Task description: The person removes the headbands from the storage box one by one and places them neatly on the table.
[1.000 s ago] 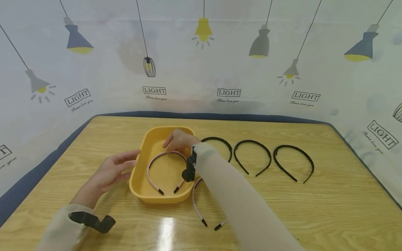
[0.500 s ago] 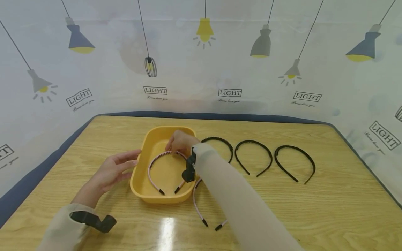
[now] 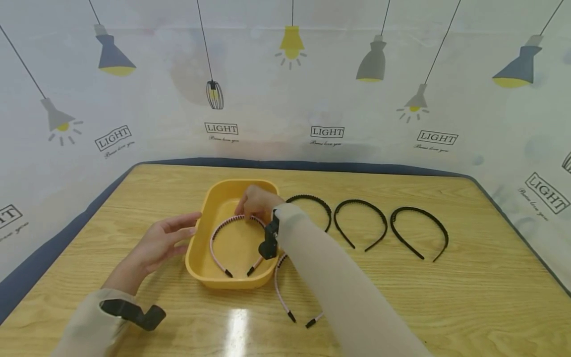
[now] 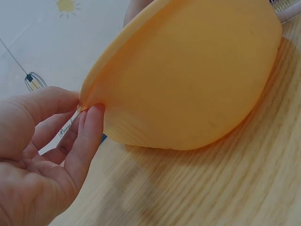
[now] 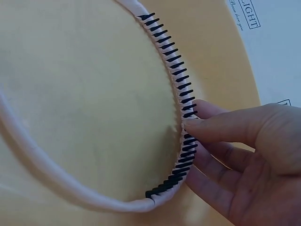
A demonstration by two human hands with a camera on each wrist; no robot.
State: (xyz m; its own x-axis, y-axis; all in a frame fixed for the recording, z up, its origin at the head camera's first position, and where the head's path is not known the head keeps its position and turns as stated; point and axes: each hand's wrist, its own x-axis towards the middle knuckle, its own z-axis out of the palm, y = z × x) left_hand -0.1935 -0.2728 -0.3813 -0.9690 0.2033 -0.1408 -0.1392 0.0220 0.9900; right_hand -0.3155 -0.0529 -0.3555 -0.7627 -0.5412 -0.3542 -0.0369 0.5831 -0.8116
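Note:
In the head view a yellow plastic basin (image 3: 236, 283) stands on the table, with a pink headband (image 3: 212, 245) lying in it, its black tips toward the near side. My left hand (image 3: 158, 243) pinches the basin's left rim; the left wrist view shows the thumb and fingers on either side of the rim (image 4: 84, 94). Reaching in over the right side, my right hand (image 3: 258, 202) holds the headband at the top of its arch. Up close, the right thumb presses among the black teeth (image 5: 178, 70), with the fingers behind the band.
Right of the basin lies another pink headband (image 3: 278, 292), partly hidden by the right forearm (image 3: 339, 277). Three black headbands, the left one (image 3: 318, 200), middle one (image 3: 382, 218) and right one (image 3: 441, 230), lie in a row on the wooden table (image 3: 490, 277).
My right hand's fingers have moved slightly down and closed on the top of the headband in the basin. The left hand keeps its place on the rim.

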